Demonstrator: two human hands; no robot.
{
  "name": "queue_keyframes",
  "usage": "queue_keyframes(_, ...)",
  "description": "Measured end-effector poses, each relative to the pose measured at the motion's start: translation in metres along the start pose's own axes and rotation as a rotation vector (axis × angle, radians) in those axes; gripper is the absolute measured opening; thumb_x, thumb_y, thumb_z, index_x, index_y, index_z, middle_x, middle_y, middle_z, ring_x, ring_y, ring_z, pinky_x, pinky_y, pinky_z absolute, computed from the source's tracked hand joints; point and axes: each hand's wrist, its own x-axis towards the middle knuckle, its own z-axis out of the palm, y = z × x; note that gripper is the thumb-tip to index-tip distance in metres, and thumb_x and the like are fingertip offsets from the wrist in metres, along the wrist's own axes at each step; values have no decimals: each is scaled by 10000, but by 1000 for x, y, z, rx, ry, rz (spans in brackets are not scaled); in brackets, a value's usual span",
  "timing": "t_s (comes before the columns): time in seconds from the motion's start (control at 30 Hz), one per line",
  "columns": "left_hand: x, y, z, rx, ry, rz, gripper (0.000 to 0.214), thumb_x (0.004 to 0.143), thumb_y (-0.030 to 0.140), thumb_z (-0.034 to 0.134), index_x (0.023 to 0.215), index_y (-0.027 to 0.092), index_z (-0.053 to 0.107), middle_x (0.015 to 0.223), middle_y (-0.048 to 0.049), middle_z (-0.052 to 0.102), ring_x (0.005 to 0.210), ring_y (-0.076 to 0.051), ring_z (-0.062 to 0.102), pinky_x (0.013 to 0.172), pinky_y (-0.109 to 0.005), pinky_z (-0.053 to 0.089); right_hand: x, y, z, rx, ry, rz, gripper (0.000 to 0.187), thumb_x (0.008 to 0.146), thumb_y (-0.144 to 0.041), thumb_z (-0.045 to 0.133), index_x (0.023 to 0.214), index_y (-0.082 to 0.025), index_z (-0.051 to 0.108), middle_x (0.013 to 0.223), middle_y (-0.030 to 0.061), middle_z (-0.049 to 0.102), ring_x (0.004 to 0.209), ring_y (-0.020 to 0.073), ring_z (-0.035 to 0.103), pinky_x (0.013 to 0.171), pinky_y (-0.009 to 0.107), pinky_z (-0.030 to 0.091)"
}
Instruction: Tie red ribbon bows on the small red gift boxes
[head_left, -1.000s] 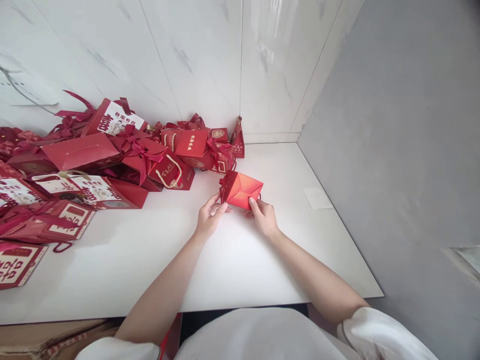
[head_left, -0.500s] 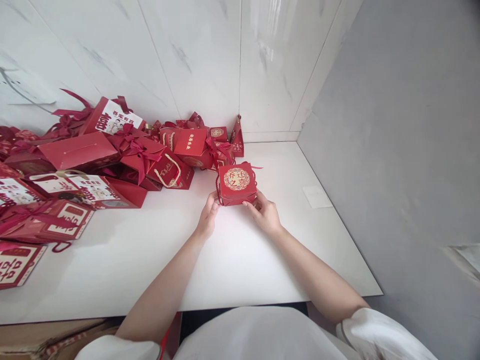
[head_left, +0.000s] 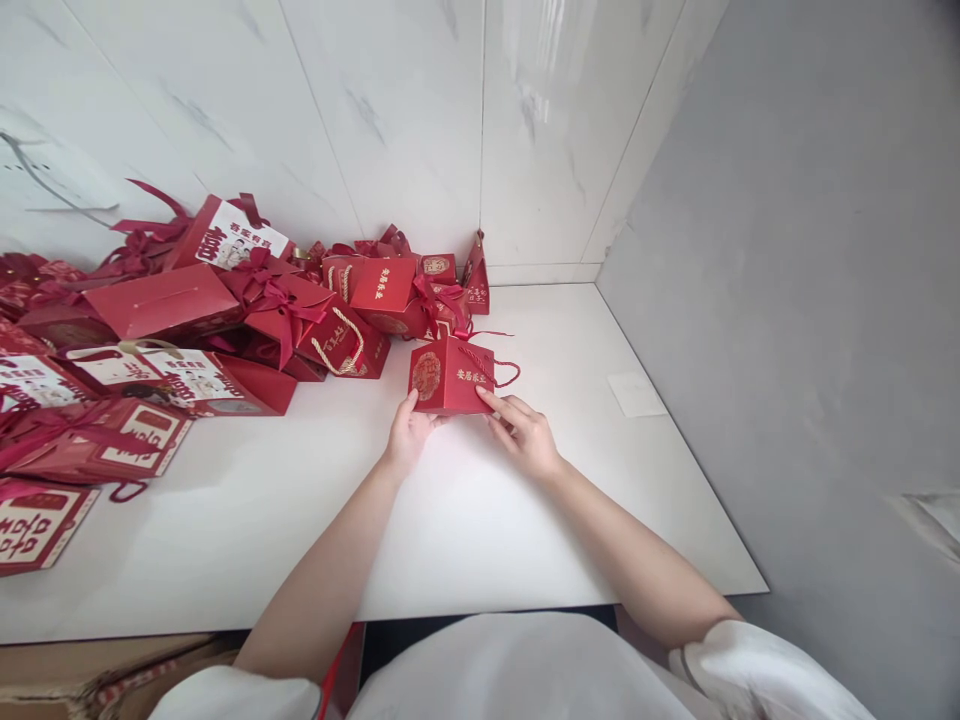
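A small red gift box (head_left: 451,375) with gold print and a red cord handle stands upright on the white table (head_left: 465,520). My left hand (head_left: 407,432) grips its lower left corner with thumb and fingers. My right hand (head_left: 523,432) touches its lower right corner, fingers stretched out along the table towards the box. The box sits just in front of the pile of red boxes.
A large pile of red gift boxes and bags (head_left: 187,320) with ribbons and rope handles covers the table's left and back. Marble wall tiles stand behind, a grey wall (head_left: 787,250) on the right. A pale paper square (head_left: 636,394) lies near the right wall.
The box was tipped with its open inside showing, then turned to show its round gold emblem, and now stands set down slightly further left with a side face towards me.
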Motion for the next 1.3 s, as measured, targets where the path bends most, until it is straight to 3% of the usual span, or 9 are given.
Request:
queue_keyframes(0.2, -2, -2, 1, 18, 20, 81, 622, 854, 545, 604, 1376, 215, 532, 1383, -126, 620, 1308, -338, 551, 1048, -519, 465, 3, 1, -4, 115, 17, 134, 455, 1013, -450, 445, 1434, -309, 545, 1044, 64, 692, 715, 169, 648, 712, 327, 590)
queue_keyframes(0.4, -3, -7, 3, 343, 7, 264, 1090, 594, 315, 903, 1517, 267, 326, 1484, -145, 477, 1340, -340, 509, 1110, -490, 432, 13, 12, -9, 391, -27, 310, 604, 1038, -579, 221, 1414, -246, 556, 1437, 88, 563, 1187, 261, 622, 976, 436, 543)
queue_keyframes(0.5, -6, -10, 5, 568, 45, 394, 1113, 599, 355, 903, 1531, 276, 300, 1501, -162, 385, 1335, -347, 497, 1080, -475, 459, 13, 14, -8, 398, -33, 288, 649, 1019, -636, 219, 1389, -233, 569, 1464, 85, 550, 1308, 286, 541, 1065, 467, 482)
queue_keyframes(0.6, -11, -9, 7, 742, 89, 551, 1061, 611, 363, 902, 1502, 275, 332, 1493, -162, 331, 1373, -357, 432, 1092, -468, 451, 10, 12, -7, 399, -75, 266, 679, 1001, -676, 197, 1357, -240, 576, 1382, 91, 618, 1254, 290, 584, 1015, 454, 516)
queue_keyframes(0.7, -14, -8, 10, 837, 143, 662, 1004, 594, 358, 917, 1438, 249, 384, 1438, -171, 367, 1370, -375, 404, 1078, -473, 455, 9, 11, -7, 445, -121, 184, 659, 994, -685, 223, 1357, -243, 551, 1338, 103, 636, 1147, 286, 645, 949, 439, 549)
queue_keyframes(0.87, -13, -10, 11, 941, 203, 824, 986, 556, 366, 933, 1387, 203, 428, 1342, -185, 431, 1261, -356, 502, 948, -448, 548, 9, 15, -7, 514, -134, 34, 704, 949, -744, 292, 1416, -247, 464, 1468, 116, 513, 1375, 310, 478, 1141, 488, 406)
queue_keyframes(1.07, -11, -11, 8, 1083, 187, 995, 991, 650, 391, 885, 1456, 199, 341, 1344, -197, 444, 1229, -319, 540, 869, -407, 590, 9, 12, -5, 609, -126, 66, 642, 934, -721, 400, 1397, -283, 480, 1484, 92, 498, 1410, 323, 434, 1187, 504, 344)
queue_keyframes(1.2, -11, -2, 2, 1068, -73, 908, 939, 734, 529, 783, 1477, 180, 327, 1387, -209, 457, 1294, -352, 497, 1024, -507, 509, 12, 9, -2, 823, -46, 285, 664, 911, -734, 423, 1382, -271, 488, 1424, 98, 569, 1321, 340, 536, 1085, 518, 463)
queue_keyframes(1.3, -13, 7, -2, 1030, -251, 836, 719, 851, 578, 624, 1415, 173, 438, 1338, -189, 535, 1269, -351, 522, 1055, -533, 468, 18, 10, -5, 978, 25, 445, 659, 881, -751, 430, 1293, -254, 563, 1357, 95, 631, 1284, 337, 577, 1056, 509, 493)
